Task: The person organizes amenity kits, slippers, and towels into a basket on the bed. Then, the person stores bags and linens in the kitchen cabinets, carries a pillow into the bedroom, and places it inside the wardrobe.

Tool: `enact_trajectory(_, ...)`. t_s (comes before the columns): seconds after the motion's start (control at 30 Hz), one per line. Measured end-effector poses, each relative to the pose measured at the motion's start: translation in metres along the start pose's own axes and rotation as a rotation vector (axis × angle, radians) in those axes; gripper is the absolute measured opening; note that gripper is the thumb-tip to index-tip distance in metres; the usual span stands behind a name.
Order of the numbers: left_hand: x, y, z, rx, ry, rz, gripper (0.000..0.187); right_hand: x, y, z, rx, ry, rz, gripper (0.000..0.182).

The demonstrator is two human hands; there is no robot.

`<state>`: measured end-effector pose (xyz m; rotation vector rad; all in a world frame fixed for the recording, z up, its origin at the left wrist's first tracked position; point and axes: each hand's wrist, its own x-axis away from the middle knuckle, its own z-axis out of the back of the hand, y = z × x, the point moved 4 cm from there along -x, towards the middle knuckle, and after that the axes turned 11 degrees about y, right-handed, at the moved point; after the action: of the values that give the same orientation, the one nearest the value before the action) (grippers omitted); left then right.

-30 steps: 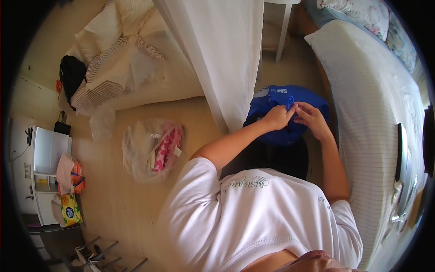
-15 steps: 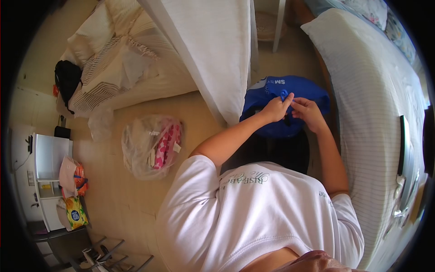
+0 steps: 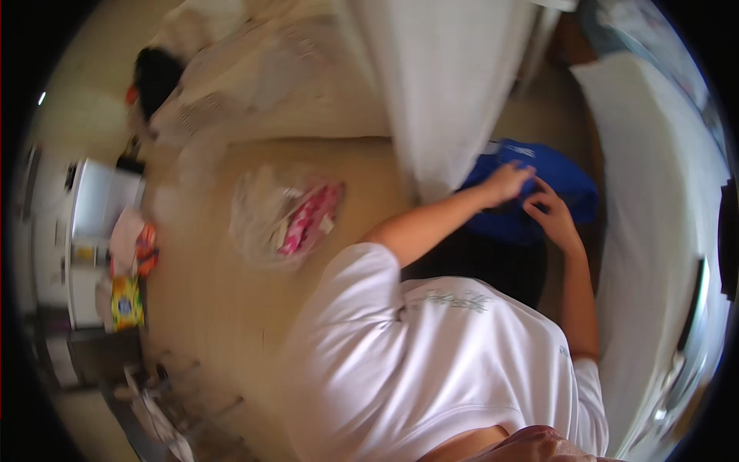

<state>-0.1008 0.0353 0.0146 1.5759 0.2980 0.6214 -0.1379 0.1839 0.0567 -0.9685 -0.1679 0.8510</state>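
A blue bag [image 3: 566, 175] with white lettering lies on the floor in front of me, beside the bed. My left hand [image 3: 508, 183] is closed on the blue bag, pinching a gathered bit of it at the top. Close by, my right hand [image 3: 552, 215] is over the bag with thumb and forefinger apart and fingertips near the left hand. Whether those fingertips touch the bag is blurred. Both forearms cover part of the bag's near side.
A clear plastic bag [image 3: 258, 223] holding a pink patterned item [image 3: 310, 219] sits on the floor to the left. A white curtain [image 3: 443, 92] hangs beside the blue bag. The bed [image 3: 654, 192] borders the right; a covered couch [image 3: 308, 85] stands at the back.
The view has swung, so most things appear farther right and the picture is blurred. My right hand has come slightly away from the left, its thumb and forefinger parting.
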Motion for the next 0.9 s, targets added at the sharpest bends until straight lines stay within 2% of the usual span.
enact_trajectory(0.03,-0.016,-0.016,-0.007,-0.210,0.033,-0.339,0.054,-0.002,0.000,-0.006,-0.018,-0.012,-0.007,0.013)
enact_trajectory(0.07,0.007,0.008,-0.002,-0.279,-0.073,-0.198,0.056,-0.005,0.001,-0.011,-0.033,-0.026,-0.014,0.012)
enact_trajectory(0.1,0.025,0.025,0.002,-0.387,0.062,-0.336,0.053,-0.007,0.008,-0.016,0.020,-0.005,-0.041,0.013)
enact_trajectory(0.17,0.039,0.045,0.011,-0.553,-0.005,-0.540,0.047,-0.014,0.027,-0.019,0.100,0.072,-0.116,0.016)
enact_trajectory(0.23,0.047,0.036,0.008,-0.594,0.071,-0.680,0.036,-0.021,0.038,-0.019,0.150,0.201,-0.223,0.020)
enact_trajectory(0.33,0.066,0.027,0.010,-0.617,0.136,-0.869,0.024,-0.019,-0.002,-0.024,-0.129,0.187,-0.175,0.023)
enact_trajectory(0.43,0.071,0.022,0.015,-0.634,0.125,-0.955,0.017,-0.022,-0.002,-0.029,0.094,0.067,0.059,0.030)
enact_trajectory(0.53,0.071,0.017,0.024,-0.672,0.116,-1.102,0.016,-0.025,0.003,-0.026,0.061,-0.062,-0.032,0.034)
enact_trajectory(0.63,0.068,0.007,0.031,-0.720,0.039,-1.018,0.016,-0.023,-0.012,-0.014,-0.308,-0.173,-0.214,0.032)
enact_trajectory(0.67,0.070,0.007,0.031,-0.690,0.054,-1.055,0.016,-0.022,-0.019,-0.012,-0.325,-0.136,-0.272,0.026)
enact_trajectory(0.73,0.073,0.011,0.029,-0.623,0.079,-1.134,0.017,-0.027,0.004,-0.011,-0.294,-0.075,-0.325,0.027)
enact_trajectory(0.83,0.089,0.035,0.034,-0.677,0.352,-1.333,0.018,-0.029,0.032,-0.010,-0.337,0.099,-0.354,0.021)
enact_trajectory(0.9,0.080,0.026,0.032,-0.622,0.309,-1.233,0.019,-0.028,0.048,-0.006,-0.404,0.262,-0.377,0.013)
